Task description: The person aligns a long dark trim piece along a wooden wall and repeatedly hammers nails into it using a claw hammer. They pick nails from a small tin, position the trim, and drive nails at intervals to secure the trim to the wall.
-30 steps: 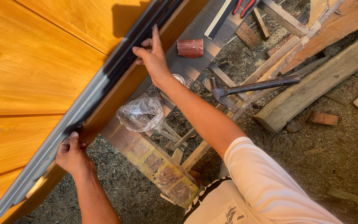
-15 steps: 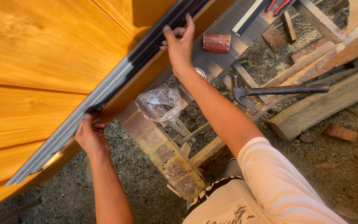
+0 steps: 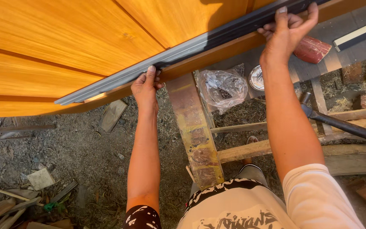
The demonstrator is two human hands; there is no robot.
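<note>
Your left hand (image 3: 145, 87) grips the grey metal strip (image 3: 149, 63) from below, thumb up over its face and fingers curled under the lower edge of the orange wooden door panel (image 3: 64, 46). The strip runs slantwise along that lower edge, from its free end at the left up toward the top right, where it turns darker. Your right hand (image 3: 286, 29) is closed on the same strip far up its length, fingertips hooked over the top of it and thumb pressing beside them, so the strip spans the gap between your two hands and lies flat against the panel.

Just beneath your right hand a reddish-brown cylinder (image 3: 312, 48) lies on grey boards. Below the panel edge, between your forearms, a paint-stained wooden beam (image 3: 195, 131) slopes down toward your waist. Beside it sits a crumpled clear plastic bag (image 3: 223, 87), touching a small round tin (image 3: 257, 77). A dark metal bar (image 3: 344, 125) crosses the planks at the right. Wood offcuts (image 3: 41, 178) lie scattered on the dirt ground (image 3: 90, 165) at the lower left.
</note>
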